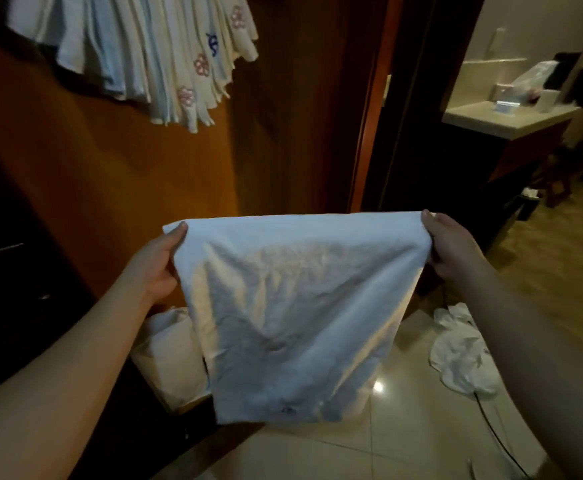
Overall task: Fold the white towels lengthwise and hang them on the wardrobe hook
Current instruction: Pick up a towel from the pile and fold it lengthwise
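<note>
L hand [160,265] & R hand [451,247] pinch white towel [293,306] top corners, below hung towels [137,53] on wardrobe [116,161].

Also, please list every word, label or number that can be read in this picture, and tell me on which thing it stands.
None can be read.
Hanging towels: a blue embroidered mark and pink flower motifs, no clear letters.
White towel held by both hands: a small dark mark near the bottom hem, too blurred to read.
Items on the far counter: too small.
</note>
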